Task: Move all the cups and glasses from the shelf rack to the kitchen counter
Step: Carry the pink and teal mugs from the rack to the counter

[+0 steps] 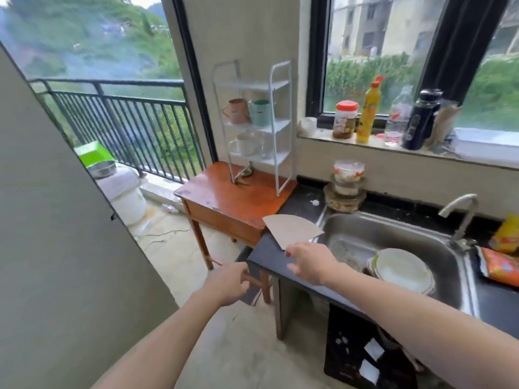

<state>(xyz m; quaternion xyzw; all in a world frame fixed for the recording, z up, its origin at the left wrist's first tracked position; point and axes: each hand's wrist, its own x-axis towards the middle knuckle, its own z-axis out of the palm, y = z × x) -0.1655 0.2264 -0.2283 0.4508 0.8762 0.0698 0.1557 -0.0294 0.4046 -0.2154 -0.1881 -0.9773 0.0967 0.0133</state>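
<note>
A white wire shelf rack (pixel 282 127) stands on a small wooden table (pixel 224 197). Its middle shelf holds a pink cup (pixel 237 110) and a teal cup (pixel 259 112). One shelf lower are a white mug (pixel 244 144) and a clear glass (pixel 264 147). The dark kitchen counter (pixel 266 254) starts right of the table. My right hand (pixel 309 262) pinches a piece of cardboard (pixel 292 228) over the counter's left end. My left hand (pixel 227 282) hangs loosely curled below the counter corner, holding nothing.
A steel sink (pixel 398 248) with plates (pixel 401 270) and a tap (pixel 460 214) fills the counter's middle. Stacked bowls (pixel 346 186) stand behind it. Bottles and a jar line the window sill (pixel 379 119). Snack bags (pixel 502 256) lie at the right. A balcony railing (pixel 126 119) is at left.
</note>
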